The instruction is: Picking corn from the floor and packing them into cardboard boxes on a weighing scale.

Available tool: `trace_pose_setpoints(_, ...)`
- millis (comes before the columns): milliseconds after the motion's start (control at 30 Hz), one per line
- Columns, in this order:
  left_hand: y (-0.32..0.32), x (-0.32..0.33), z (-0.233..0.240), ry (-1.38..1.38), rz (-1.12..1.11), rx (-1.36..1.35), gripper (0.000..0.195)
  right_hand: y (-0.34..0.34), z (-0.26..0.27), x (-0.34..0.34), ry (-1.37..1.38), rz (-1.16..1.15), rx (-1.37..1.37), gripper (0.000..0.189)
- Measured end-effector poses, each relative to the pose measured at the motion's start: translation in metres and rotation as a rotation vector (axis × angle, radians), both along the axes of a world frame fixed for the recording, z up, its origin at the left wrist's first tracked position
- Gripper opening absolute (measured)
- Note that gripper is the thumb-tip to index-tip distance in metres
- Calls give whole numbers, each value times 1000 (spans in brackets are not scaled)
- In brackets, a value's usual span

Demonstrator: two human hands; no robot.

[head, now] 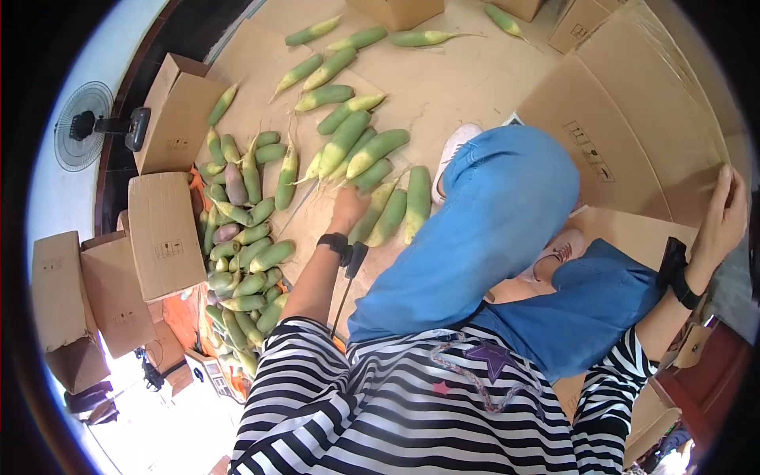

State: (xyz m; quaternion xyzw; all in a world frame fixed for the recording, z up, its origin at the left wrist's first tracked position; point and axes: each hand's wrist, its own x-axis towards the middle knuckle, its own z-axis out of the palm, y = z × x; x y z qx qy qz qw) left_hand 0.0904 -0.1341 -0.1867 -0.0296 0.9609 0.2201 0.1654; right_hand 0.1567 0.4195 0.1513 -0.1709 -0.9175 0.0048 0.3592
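Note:
My left hand (349, 208) reaches down among green radishes, its fingers at the near end of one green radish (374, 176); the fingertips are partly hidden, so its hold is unclear. Just right of it, several radishes, one of them an upright-lying green radish (418, 196), lie side by side near my knee. Beyond the hand is a cluster of larger ones, including a pale-tipped radish (344, 142). At the far right my right hand (725, 205) touches the edge of a large open cardboard box (629, 119), fingers extended along its flap.
A dense pile of radishes (249, 285), a few purplish, lies left on orange sheeting. Cardboard boxes (166, 237) line the left side, near a fan (86, 126). More radishes (359, 39) lie scattered on the cardboard-covered floor (445, 89). My bent legs and shoes occupy the middle.

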Motion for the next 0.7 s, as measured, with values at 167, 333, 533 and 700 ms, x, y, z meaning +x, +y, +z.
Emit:
trace_pose_setpoints(167, -9, -35, -10, 101, 151, -79, 56, -3, 2, -1, 68, -59, -18, 35)
trace_pose_setpoints(333, -53, -44, -79, -57, 158, 49, 55, -2, -5, -7, 66, -44, 81, 31)
trace_pose_setpoints(533, -45, -47, -87, -380, 601, 344, 40, -14, 2, -9, 138, 3, 129, 26)
trace_pose_setpoints(700, -36, -37, -67, -329, 527, 422, 36, -14, 6, -6, 93, -23, 94, 29)
